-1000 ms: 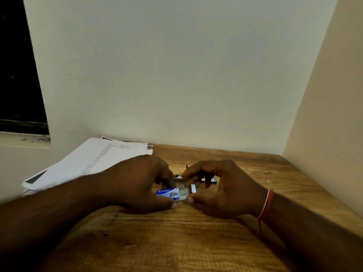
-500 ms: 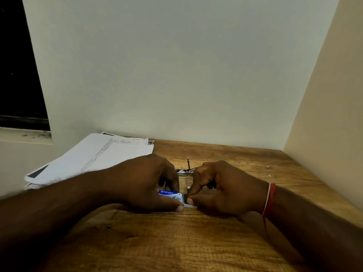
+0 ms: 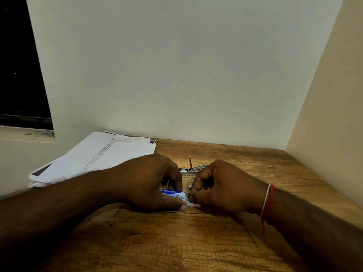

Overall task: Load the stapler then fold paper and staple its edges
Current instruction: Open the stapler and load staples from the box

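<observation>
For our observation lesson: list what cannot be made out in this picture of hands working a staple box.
Head view only.
1. Contents of the staple box: covered by left hand and right hand.
2. Stapler: mostly behind both hands; loaded or not, unseen.
3. Print on paper stack: too small to read.

One table [image 3: 176,244] is carrying one paper stack [image 3: 98,154] at ten o'clock, seemingly one stapler [image 3: 191,170] at twelve, and one staple box [image 3: 173,193] at centre. Two grips are showing, left grip [image 3: 145,181] and right grip [image 3: 227,187], one red thread [image 3: 267,201] circling the right wrist.
</observation>
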`<state>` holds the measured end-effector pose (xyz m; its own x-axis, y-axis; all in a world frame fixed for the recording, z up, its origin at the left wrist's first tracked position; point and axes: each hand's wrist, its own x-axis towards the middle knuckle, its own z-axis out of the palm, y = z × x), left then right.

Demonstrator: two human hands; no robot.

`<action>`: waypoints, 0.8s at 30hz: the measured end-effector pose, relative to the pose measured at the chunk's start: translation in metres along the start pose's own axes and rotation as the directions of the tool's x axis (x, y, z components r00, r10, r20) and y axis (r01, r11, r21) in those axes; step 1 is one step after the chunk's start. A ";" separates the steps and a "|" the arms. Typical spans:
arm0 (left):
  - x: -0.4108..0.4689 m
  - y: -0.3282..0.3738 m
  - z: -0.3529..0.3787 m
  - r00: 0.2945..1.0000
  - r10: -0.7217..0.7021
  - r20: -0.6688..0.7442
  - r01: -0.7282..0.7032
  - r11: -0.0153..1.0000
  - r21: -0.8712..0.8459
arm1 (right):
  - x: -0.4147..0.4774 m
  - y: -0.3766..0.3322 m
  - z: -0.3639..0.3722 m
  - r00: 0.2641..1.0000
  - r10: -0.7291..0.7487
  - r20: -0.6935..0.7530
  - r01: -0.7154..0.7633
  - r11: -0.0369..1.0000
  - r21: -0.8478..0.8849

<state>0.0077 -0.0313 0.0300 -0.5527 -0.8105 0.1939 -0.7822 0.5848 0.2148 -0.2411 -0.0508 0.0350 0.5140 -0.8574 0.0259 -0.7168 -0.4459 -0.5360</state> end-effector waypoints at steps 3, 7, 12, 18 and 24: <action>-0.001 0.001 0.000 1.000 -0.002 0.001 0.002 1.000 0.006 | 0.000 0.001 0.001 0.999 0.032 0.003 -0.032 0.999 0.019; 0.000 0.000 0.001 1.000 0.007 -0.024 -0.006 0.999 0.045 | 0.001 0.001 0.002 0.999 0.036 -0.010 -0.035 0.997 0.073; 0.001 -0.002 0.003 0.955 0.094 -0.281 -0.095 0.995 0.010 | 0.004 0.004 -0.003 0.995 0.000 -0.104 0.038 0.931 0.364; 0.006 -0.006 0.005 0.816 0.155 -0.557 -0.219 0.974 -0.049 | 0.007 0.008 -0.005 0.993 -0.030 -0.112 0.088 0.819 0.567; 0.009 -0.006 0.009 0.775 0.226 -0.590 -0.309 0.950 -0.041 | 0.009 0.011 -0.002 0.997 -0.032 -0.074 0.074 0.724 0.686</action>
<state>0.0051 -0.0425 0.0214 -0.4355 -0.4760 0.7640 -0.5610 0.8073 0.1832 -0.2455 -0.0634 0.0315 0.5002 -0.8595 0.1055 -0.1574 -0.2100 -0.9649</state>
